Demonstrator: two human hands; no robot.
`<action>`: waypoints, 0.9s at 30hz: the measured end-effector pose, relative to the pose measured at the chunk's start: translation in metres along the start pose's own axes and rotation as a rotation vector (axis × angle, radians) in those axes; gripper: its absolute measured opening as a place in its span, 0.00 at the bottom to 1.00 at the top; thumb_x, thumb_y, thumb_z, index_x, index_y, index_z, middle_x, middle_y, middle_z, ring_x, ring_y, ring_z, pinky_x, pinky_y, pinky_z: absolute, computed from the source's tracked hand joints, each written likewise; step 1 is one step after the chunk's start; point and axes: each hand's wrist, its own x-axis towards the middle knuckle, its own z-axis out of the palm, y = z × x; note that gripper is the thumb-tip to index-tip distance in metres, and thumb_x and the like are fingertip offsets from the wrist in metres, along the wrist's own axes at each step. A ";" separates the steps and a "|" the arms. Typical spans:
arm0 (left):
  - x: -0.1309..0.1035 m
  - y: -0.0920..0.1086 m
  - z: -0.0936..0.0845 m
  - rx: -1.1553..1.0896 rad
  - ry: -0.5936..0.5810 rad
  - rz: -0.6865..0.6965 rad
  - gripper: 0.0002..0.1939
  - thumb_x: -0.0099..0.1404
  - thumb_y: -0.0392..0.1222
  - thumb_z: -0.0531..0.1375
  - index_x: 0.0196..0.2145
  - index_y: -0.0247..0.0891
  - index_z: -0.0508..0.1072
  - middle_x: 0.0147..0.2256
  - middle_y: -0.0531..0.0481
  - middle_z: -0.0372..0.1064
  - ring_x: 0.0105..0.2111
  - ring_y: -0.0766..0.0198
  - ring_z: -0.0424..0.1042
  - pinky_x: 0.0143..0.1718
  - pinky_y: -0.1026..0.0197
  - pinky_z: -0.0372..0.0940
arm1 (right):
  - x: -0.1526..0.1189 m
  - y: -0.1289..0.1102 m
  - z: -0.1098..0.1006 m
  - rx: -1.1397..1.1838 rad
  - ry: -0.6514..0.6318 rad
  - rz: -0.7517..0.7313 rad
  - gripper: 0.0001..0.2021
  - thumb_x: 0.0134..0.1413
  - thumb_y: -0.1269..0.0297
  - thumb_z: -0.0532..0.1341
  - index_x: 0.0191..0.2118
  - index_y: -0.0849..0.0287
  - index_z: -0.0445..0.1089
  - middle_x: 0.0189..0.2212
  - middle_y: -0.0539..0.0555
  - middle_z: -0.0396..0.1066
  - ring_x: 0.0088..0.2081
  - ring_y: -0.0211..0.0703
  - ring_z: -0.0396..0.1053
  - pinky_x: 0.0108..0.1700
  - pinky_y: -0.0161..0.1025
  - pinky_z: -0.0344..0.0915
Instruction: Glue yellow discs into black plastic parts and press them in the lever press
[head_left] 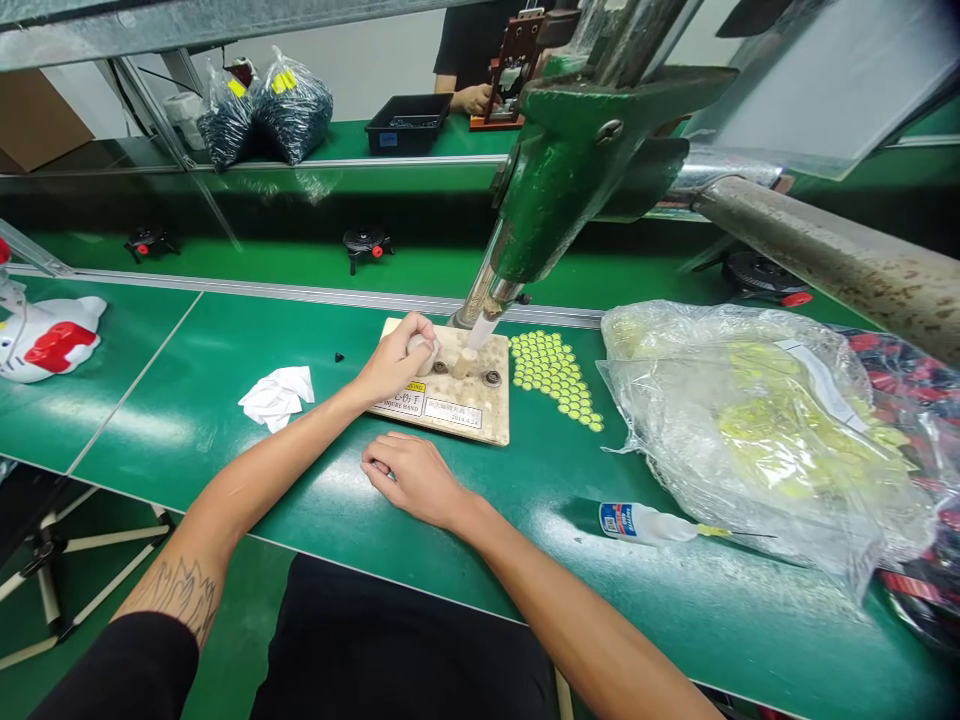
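Note:
My left hand point(397, 360) has its fingers wrapped round a pale round knob point(424, 352) at the left side of the press base plate point(480, 395). Below the plate's front edge, my right hand point(415, 478) rests on the green table with its fingers curled in; what it holds, if anything, is hidden. Over the plate stands a green press point(551, 180), its white tip point(481, 330) just above a small tan block point(465, 362). Many small yellow-green round pieces point(551, 375) lie in rows right of the plate.
A glue bottle point(645, 524) lies at the right, near a large clear plastic bag point(780, 420) of yellow-green pieces. Crumpled white tissue point(277, 397) lies left. Behind are a black tray point(409, 125), filled bags point(292, 108) and another person's hand point(474, 98).

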 end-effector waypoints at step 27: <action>0.002 -0.001 -0.001 -0.112 -0.018 -0.007 0.06 0.72 0.45 0.57 0.40 0.41 0.65 0.39 0.49 0.75 0.41 0.60 0.74 0.47 0.58 0.65 | 0.000 0.000 0.000 0.024 0.004 0.000 0.10 0.71 0.68 0.60 0.34 0.57 0.70 0.28 0.49 0.69 0.33 0.40 0.62 0.37 0.39 0.52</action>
